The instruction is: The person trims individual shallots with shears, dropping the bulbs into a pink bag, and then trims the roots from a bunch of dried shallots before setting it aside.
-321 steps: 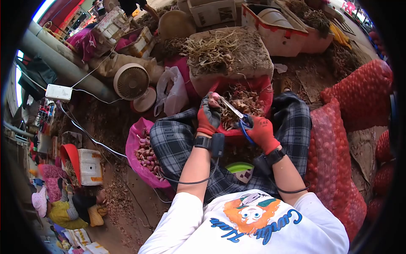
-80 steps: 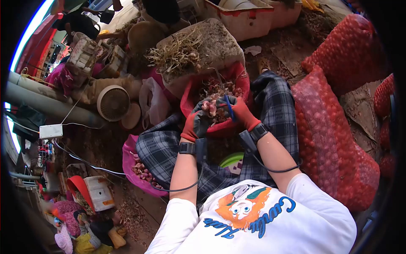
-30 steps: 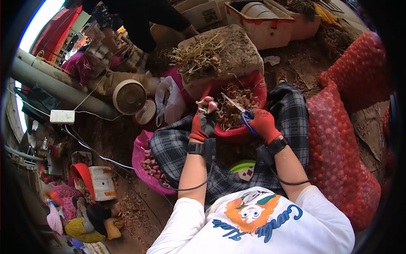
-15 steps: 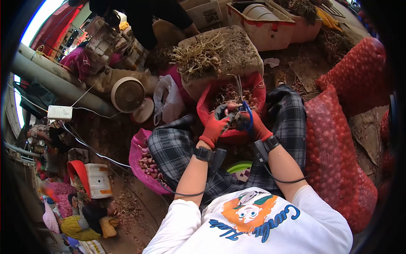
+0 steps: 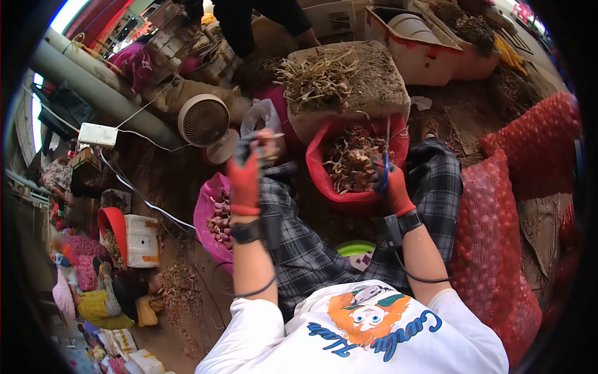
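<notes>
My right hand (image 5: 393, 187), in a red and dark glove, grips blue-handled scissors (image 5: 385, 171) with the blades pointing up and away. The scissors are over the right side of a red bag (image 5: 319, 181) that holds dry trimmings (image 5: 355, 159). My left hand (image 5: 246, 177), gloved alike, is raised to the left, above my knee and near the pink bag (image 5: 202, 215). Motion blurs it, but its fingers are closed around a pinkish shallot (image 5: 268, 138) with a short stem. Several shallots (image 5: 219, 221) fill the pink bag.
A dirt-covered foam block (image 5: 380, 81) bears a heap of stemmed shallots (image 5: 321, 78). Red mesh sacks (image 5: 489, 224) are full on my right. A fan (image 5: 204, 120) and a white power box (image 5: 98, 134) are at left. A green-rimmed container (image 5: 355, 248) lies between my legs.
My left hand has moved left and away from the scissors, carrying the shallot off the red bag. My right hand has shifted slightly right with the scissors. The camera view has tilted somewhat.
</notes>
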Available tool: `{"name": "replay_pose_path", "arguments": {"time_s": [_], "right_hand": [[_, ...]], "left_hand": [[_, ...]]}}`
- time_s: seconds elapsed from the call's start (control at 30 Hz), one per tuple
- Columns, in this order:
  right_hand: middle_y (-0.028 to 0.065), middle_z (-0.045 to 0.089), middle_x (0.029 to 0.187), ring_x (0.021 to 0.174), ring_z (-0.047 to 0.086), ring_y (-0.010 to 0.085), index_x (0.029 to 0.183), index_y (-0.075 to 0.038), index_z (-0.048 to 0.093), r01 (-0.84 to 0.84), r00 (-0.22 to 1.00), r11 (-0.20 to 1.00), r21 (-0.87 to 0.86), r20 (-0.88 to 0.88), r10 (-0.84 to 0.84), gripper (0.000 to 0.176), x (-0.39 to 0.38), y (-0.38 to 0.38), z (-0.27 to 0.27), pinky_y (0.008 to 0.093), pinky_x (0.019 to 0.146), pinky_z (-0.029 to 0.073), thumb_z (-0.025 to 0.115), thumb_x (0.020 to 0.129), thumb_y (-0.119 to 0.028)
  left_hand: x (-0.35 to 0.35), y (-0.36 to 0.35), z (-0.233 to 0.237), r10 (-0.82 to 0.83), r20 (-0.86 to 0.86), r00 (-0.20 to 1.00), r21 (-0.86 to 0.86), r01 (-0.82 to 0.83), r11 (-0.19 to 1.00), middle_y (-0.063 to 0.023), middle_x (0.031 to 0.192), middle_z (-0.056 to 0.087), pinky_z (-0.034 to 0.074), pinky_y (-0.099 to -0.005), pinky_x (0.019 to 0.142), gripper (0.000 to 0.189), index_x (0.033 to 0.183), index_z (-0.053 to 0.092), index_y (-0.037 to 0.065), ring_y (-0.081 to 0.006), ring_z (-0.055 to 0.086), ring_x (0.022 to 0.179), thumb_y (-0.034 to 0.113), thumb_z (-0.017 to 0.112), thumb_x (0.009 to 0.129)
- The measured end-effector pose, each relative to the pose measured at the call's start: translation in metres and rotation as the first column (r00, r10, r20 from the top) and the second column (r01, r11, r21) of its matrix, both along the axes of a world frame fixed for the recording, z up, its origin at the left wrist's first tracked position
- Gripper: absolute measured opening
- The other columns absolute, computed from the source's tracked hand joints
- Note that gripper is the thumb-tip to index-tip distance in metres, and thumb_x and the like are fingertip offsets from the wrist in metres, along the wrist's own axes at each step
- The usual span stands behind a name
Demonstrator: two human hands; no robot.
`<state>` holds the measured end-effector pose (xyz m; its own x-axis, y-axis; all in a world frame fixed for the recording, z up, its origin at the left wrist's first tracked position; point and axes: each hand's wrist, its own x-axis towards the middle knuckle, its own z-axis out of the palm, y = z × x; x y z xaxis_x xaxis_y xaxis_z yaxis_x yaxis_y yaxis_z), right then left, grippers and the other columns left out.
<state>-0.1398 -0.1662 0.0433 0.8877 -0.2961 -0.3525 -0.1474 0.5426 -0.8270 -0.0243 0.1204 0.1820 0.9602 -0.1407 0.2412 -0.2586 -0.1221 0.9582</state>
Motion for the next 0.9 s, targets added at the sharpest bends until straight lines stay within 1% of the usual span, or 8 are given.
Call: {"name": "replay_pose_path", "arguments": {"time_s": [0.1, 0.17, 0.27, 0.43, 0.53, 0.77, 0.83, 0.9], "right_hand": [[-0.0051, 0.049, 0.066, 0.049, 0.045, 0.0034, 0.101, -0.012, 0.058, 0.029, 0.992, 0.967, 0.251, 0.114, -0.059, 0.021, 0.013, -0.007, -0.016, 0.0189, 0.042, 0.036, 0.062, 0.089, -0.028], [-0.0056, 0.048, 0.069, 0.052, 0.044, 0.0028, 0.108, -0.014, 0.056, 0.025, 0.999, 0.972, 0.233, 0.013, -0.029, 0.023, 0.013, -0.004, -0.004, 0.0182, 0.043, 0.035, 0.059, 0.091, -0.029], [-0.0057, 0.048, 0.069, 0.053, 0.045, 0.0041, 0.109, -0.013, 0.057, -0.031, 0.996, 0.97, 0.242, 0.093, 0.008, 0.026, 0.01, -0.001, -0.006, 0.0191, 0.046, 0.037, 0.058, 0.091, -0.031], [-0.0058, 0.048, 0.071, 0.055, 0.045, 0.0031, 0.111, -0.007, 0.055, -0.077, 0.996, 0.996, -0.05, 0.041, 0.079, 0.033, 0.018, -0.008, 0.039, 0.0179, 0.048, 0.038, 0.058, 0.09, -0.031], [-0.0039, 0.05, 0.072, 0.056, 0.046, 0.0031, 0.11, -0.003, 0.057, -0.12, 0.984, 0.974, -0.19, 0.108, 0.142, 0.033, 0.045, -0.032, 0.088, 0.0172, 0.049, 0.039, 0.056, 0.091, -0.031], [-0.0051, 0.05, 0.067, 0.057, 0.047, 0.0043, 0.104, -0.008, 0.064, -0.151, 0.975, 0.935, -0.32, 0.105, 0.193, 0.033, 0.103, -0.082, 0.08, 0.0202, 0.05, 0.038, 0.059, 0.088, -0.036], [-0.0061, 0.048, 0.064, 0.051, 0.044, 0.0045, 0.09, -0.011, 0.063, -0.114, 0.989, 0.993, -0.028, 0.091, 0.116, 0.023, 0.101, -0.083, 0.052, 0.0201, 0.046, 0.036, 0.061, 0.088, -0.033], [-0.0073, 0.046, 0.061, 0.05, 0.044, 0.0046, 0.085, -0.011, 0.063, -0.087, 0.996, 0.995, 0.044, 0.038, 0.085, 0.023, 0.106, -0.084, 0.033, 0.0208, 0.045, 0.035, 0.063, 0.086, -0.034]], "left_hand": [[-0.003, 0.096, 0.002, 0.209, -0.029, 0.977, 0.044, -0.208, 0.977, 0.0024, 0.086, 0.062, 0.043, -0.0191, 0.063, 0.02, 0.105, 0.062, 0.004, -0.0043, 0.053, 0.07, 0.017, 0.052, 0.093], [-0.007, 0.18, -0.05, 0.283, 0.146, 0.948, 0.444, -0.318, 0.838, 0.0013, 0.082, 0.061, 0.043, -0.0203, 0.061, 0.018, 0.102, 0.063, 0.005, -0.0039, 0.051, 0.068, 0.017, 0.053, 0.092], [-0.044, 0.242, -0.114, 0.531, 0.024, 0.847, 0.874, -0.276, 0.401, -0.0179, 0.089, 0.065, 0.047, -0.0429, 0.074, 0.032, 0.104, 0.06, 0.006, -0.037, 0.062, 0.084, 0.032, 0.058, 0.086], [-0.043, 0.225, -0.106, 0.428, -0.032, 0.903, 0.877, -0.179, 0.445, -0.0242, 0.117, 0.055, 0.042, -0.0412, 0.092, 0.046, 0.119, 0.053, 0.003, -0.039, 0.049, 0.113, 0.027, 0.063, 0.081], [-0.004, 0.142, -0.029, 0.238, 0.244, 0.94, 0.717, -0.34, 0.608, -0.0207, 0.112, 0.057, 0.043, -0.0392, 0.092, 0.04, 0.118, 0.055, 0.002, -0.0355, 0.053, 0.108, 0.019, 0.061, 0.082], [0.072, -0.083, -0.034, -0.446, -0.461, 0.767, 0.011, 0.507, 0.862, -0.0036, 0.098, 0.065, 0.05, -0.0252, 0.071, 0.023, 0.11, 0.061, 0.005, -0.0129, 0.062, 0.082, 0.019, 0.055, 0.092], [0.089, -0.131, -0.084, -0.54, -0.612, 0.579, -0.455, 0.3, 0.838, -0.0062, 0.099, 0.064, 0.051, -0.0275, 0.071, 0.025, 0.109, 0.06, 0.005, -0.0132, 0.062, 0.082, 0.024, 0.056, 0.092], [0.114, -0.17, -0.141, -0.312, -0.648, 0.695, -0.424, 0.01, 0.906, -0.0062, 0.088, 0.065, 0.049, -0.0278, 0.064, 0.023, 0.101, 0.062, 0.006, -0.0127, 0.06, 0.071, 0.026, 0.061, 0.089]]}}
